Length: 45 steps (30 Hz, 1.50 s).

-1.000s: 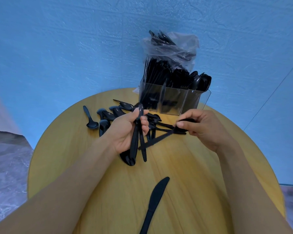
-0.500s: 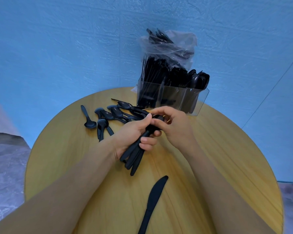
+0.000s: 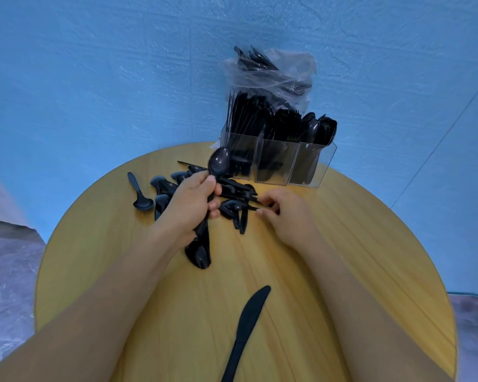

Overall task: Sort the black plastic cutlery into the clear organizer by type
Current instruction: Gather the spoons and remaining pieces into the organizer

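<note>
Fingers of your left hand (image 3: 189, 208) curl around a bundle of black spoons (image 3: 202, 244), one bowl above the thumb, others below the palm. Your right hand (image 3: 283, 213) appears to pinch a handle in the loose cutlery pile (image 3: 238, 202), near the clear organizer (image 3: 276, 166).

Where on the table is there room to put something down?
Bare wood lies right of the right hand, between the organizer and the table edge, and near, on both sides of the knife. It is crowded around the left hand, where spoons pile up.
</note>
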Tool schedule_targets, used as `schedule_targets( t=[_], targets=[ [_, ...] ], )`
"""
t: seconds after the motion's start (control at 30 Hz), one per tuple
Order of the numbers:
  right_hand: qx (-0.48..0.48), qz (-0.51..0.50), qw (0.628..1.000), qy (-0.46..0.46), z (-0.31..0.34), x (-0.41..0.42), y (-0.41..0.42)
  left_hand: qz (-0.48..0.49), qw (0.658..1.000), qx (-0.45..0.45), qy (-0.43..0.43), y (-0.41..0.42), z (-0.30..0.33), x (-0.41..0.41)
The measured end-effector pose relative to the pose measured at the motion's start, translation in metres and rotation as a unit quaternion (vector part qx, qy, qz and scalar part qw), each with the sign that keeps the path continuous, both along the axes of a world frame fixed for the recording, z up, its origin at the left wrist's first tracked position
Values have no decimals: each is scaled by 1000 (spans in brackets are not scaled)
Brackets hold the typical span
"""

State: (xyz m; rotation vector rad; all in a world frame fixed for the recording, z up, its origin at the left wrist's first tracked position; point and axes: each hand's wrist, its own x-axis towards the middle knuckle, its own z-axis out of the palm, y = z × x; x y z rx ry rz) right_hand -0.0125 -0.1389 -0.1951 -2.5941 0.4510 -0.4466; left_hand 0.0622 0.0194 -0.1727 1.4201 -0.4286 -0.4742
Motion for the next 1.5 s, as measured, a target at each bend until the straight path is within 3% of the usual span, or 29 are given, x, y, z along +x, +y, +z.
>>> schedule_targets(
  t=[0.4,0.47,0.53,0.63,0.87,1.0,1.13,1.3,1.5],
  targets=[
    [-110,7,992,66,4,-1,-4,52,998,-29,11,-10,-10,-1],
    [-54,-21,998,0,7,-2,-2,46,998,-39,14,-11,-11,-2],
    [77,-28,993,-84,12,-1,7,38,998,-47,18,-14,-12,-2],
    [283,15,949,-141,19,1,27,11,999,-49,13,-16,-14,-5],
    [373,15,912,-167,17,2,39,-56,998,1,-16,-17,-13,-16],
    [329,-12,926,-184,16,3,44,-53,998,23,-32,-19,-17,-17],
    [282,-30,944,-167,14,4,36,-15,1000,-23,2,-17,-16,-9],
    [125,-92,988,-25,-1,11,26,70,994,-75,32,-11,-11,2],
    [24,-99,992,75,-9,36,31,89,994,-60,11,-11,-15,6]
  ],
)
